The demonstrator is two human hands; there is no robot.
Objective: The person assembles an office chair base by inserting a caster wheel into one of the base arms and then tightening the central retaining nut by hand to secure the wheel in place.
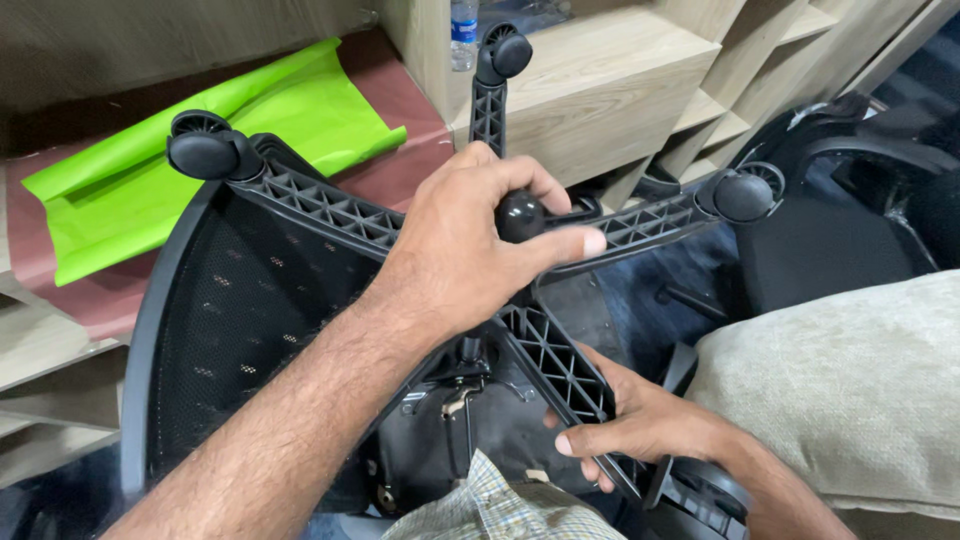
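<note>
Checked shirt hem [500,505] showing at bottom edge of head view. Right hand [640,430] gripping near leg of black ribbed plastic star-shaped chair base [555,365], fingers curled round it. Left hand [470,250] closing over base hub, thumb lying beside round black knob [520,215]. Base sitting upturned above black mesh chair seat [235,310]. Black castor wheels [200,150] pointing outward. Bright green sheet [200,150] lying behind, beside pale wooden shelving [600,90]. Grey cushion [840,390] lying at right.

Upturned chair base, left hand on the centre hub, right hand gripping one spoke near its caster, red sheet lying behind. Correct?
Not quite: the head view shows the sheet is bright green, not red. The left hand on the hub and the right hand on a spoke are right.
</note>
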